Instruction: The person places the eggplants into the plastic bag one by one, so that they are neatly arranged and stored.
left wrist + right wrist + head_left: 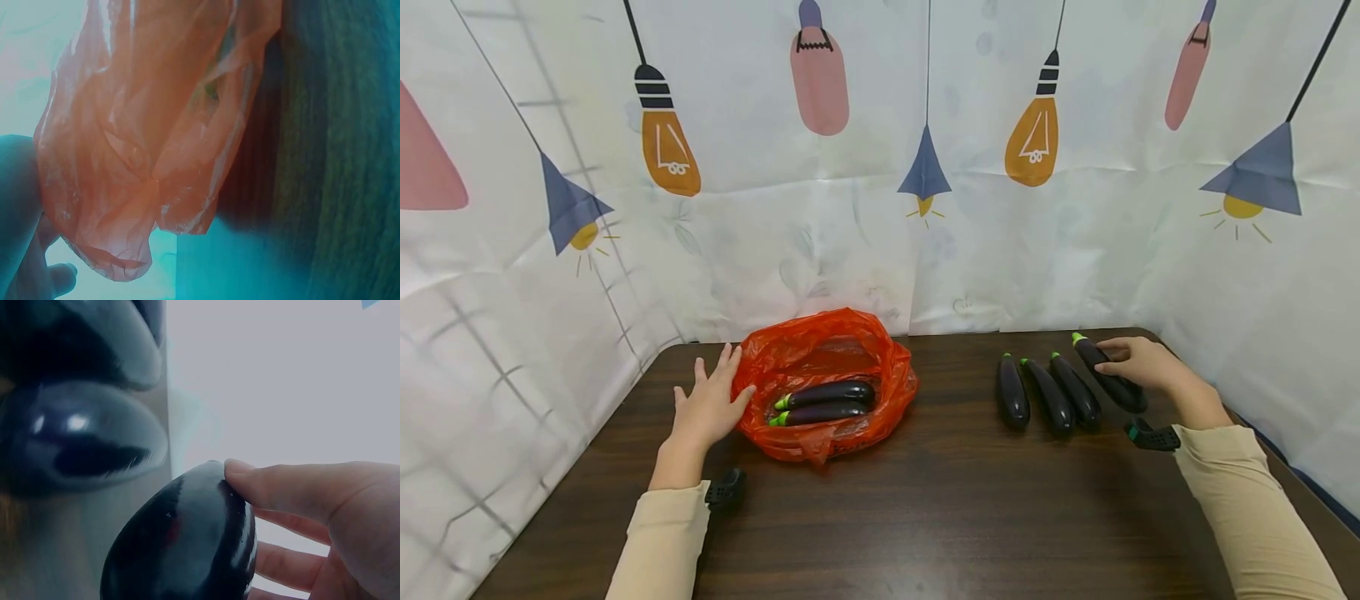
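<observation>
Red bag (125, 125): cut off at top, left wrist view.
Held eggplant (181, 544): stem end cut off, right wrist view.
Right hand (350, 519): some fingertips hidden, same view.
Counter (356, 156): blurred, left wrist view.

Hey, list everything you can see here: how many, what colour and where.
Plastic bag: one, red, open on the table's left half
Eggplants in the bag: two visible, dark purple with green stem ends
Loose eggplants: three, same colours, on the table's right half
Held eggplant: one, same colours, in the right hand
Table: one, dark brown, under everything
Wall covering: white, behind and beside the table, printed with blue lamps, orange bulbs and pink shapes
Wrist devices: two, black, one at each wrist
Sleeves: two, cream, on the forearms
Hands: two, bare; left hand at the bag's left side, fingers spread; right gripping the held eggplant
</observation>
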`<move>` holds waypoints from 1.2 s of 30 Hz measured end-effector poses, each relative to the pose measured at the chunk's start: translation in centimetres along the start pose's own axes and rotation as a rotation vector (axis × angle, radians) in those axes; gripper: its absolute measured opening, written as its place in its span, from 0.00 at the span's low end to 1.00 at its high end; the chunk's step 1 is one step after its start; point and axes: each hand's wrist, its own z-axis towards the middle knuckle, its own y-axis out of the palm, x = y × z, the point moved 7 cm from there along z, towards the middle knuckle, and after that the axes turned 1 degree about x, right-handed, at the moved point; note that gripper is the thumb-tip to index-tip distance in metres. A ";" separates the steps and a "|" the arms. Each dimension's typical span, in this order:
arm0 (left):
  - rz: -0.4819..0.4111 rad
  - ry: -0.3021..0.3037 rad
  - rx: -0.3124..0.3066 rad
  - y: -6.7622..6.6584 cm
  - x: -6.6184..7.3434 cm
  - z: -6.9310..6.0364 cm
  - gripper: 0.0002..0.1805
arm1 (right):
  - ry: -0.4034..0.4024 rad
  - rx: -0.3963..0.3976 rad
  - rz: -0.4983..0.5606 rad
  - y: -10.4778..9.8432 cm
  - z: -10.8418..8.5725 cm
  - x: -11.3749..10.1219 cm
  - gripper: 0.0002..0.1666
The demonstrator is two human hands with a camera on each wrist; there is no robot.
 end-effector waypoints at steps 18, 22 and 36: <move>-0.008 -0.006 -0.008 -0.1 0.1 -0.2 0.44 | -0.068 0.007 -0.043 0.4 0.8 -4.7 0.36; -0.012 -0.006 -0.003 -0.1 0.1 -0.2 0.44 | -0.098 0.005 -0.045 0.6 1.0 -5.9 0.36; -0.025 -0.010 -0.010 -0.1 0.3 0.0 0.45 | -0.156 -0.023 -0.070 1.8 1.2 -10.1 0.34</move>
